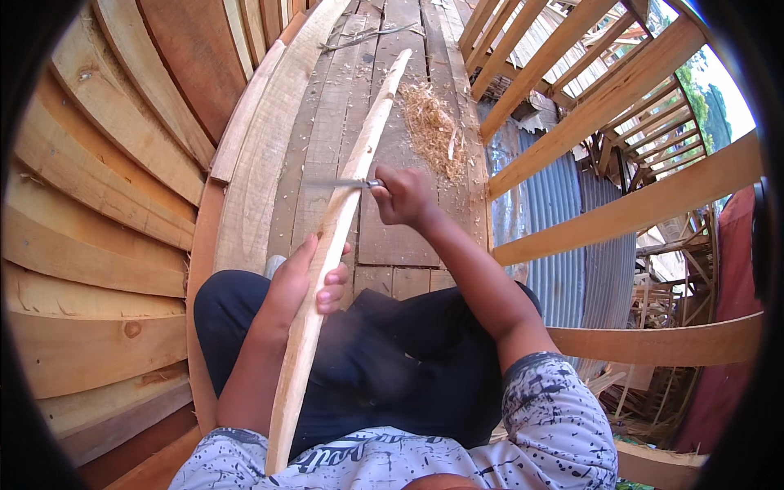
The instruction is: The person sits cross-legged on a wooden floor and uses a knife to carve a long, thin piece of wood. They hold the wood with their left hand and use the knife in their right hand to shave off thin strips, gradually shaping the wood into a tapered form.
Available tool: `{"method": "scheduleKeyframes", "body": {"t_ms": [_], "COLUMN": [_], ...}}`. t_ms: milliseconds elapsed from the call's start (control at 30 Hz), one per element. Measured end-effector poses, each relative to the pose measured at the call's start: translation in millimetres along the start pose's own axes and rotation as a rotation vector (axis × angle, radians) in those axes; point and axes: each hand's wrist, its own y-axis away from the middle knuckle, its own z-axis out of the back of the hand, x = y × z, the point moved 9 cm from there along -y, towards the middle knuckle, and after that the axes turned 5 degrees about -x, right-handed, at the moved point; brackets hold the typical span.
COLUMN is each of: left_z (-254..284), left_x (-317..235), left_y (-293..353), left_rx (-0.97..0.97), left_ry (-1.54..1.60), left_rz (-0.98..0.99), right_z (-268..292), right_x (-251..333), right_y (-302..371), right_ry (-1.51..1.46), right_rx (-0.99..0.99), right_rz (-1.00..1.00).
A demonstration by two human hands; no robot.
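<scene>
A long, pale, peeled wooden pole (307, 333) runs from against my shirt, between my legs, out over the plank floor. My left hand (304, 278) is wrapped round it from below, about midway along, with fingertips showing on its right side. My right hand (402, 196) grips the handle of a knife (347, 183) in a closed fist. The knife's blade lies across the pole, a little beyond my left hand, and points left. Its tip is blurred. A few darker patches mark the pole's far part.
Wood shavings (433, 129) are heaped on the plank floor (396, 233) right of the pole's far end. A plank wall (106, 237) stands at the left. Along the right runs a slatted wooden railing (637, 200), with corrugated metal sheets (563, 245) beyond and below it.
</scene>
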Motion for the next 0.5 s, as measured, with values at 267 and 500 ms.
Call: {"method": "scheduleKeyframes", "body": {"t_ms": [267,500], "left_z": [6.2,10.4], "left_x": [0.7,-6.2], "left_y": [-5.9,-4.8], "left_rx": [0.011,-0.028], "left_ry": [-0.007,-0.112], "left_rz": [0.021,-0.038], "right_z": [-7.4,-1.7], "right_x": [-17.7,-15.3], "right_y": [12.7,3.8], "right_ry": [0.023,0.061], "right_rx": [-0.013,0.002], "right_rz": [-0.068,-0.046]}}
